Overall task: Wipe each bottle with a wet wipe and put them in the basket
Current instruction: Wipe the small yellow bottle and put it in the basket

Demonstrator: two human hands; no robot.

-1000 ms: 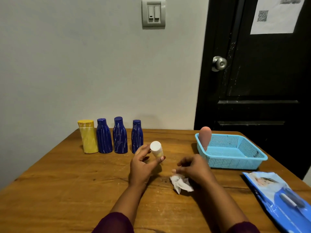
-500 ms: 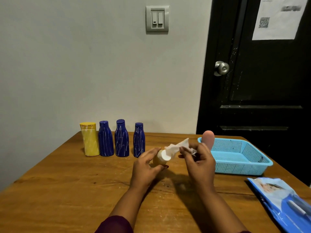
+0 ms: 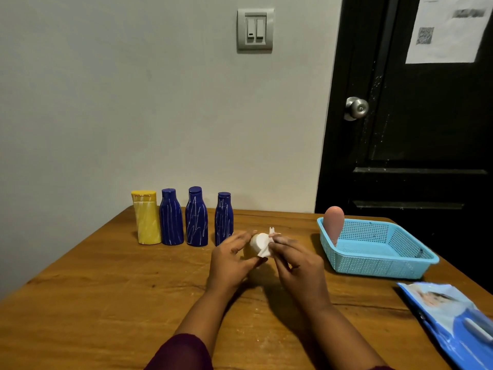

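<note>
Over the table (image 3: 93,303), the left hand (image 3: 230,263) is gripping the small bottle (image 3: 248,252), likely light and rigid; the right hand (image 3: 298,265) is pinching a limp wipe (image 3: 264,251).

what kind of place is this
Probably a room in a home: a wooden table against a plain wall, a light switch, and a black door with a round knob.

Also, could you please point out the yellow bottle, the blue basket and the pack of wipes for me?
yellow bottle (image 3: 147,224): head view, middle of its body.
blue basket (image 3: 378,267): head view, its near wall.
pack of wipes (image 3: 450,319): head view, its top face.
</note>
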